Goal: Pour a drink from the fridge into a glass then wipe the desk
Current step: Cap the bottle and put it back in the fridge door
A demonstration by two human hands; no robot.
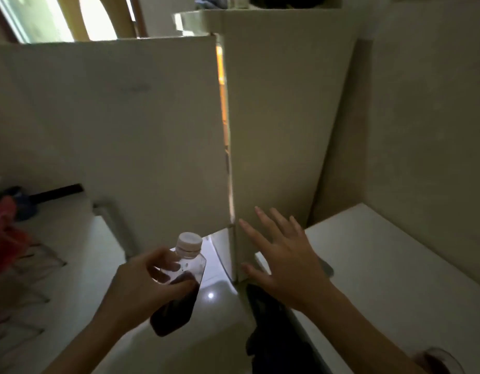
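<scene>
A cream fridge [282, 117] stands straight ahead. Its door [112, 130] is almost closed, with a thin lit gap showing along the door's right edge. My left hand [141, 290] grips a clear plastic bottle [179, 292] of dark drink with a pale cap, held low in front of the door. My right hand [284, 263] is spread open with straight fingers near the lower corner of the door and the fridge side; I cannot tell whether it touches either. A glass [438, 360] shows at the bottom right on the white desk [382, 265].
The white desk runs along the right, beside the fridge and a wall. A metal rack with red cloth [9, 238] stands at the left. The glossy floor [212, 295] reflects a light. A dark shape [263, 319] lies below, beside the desk edge.
</scene>
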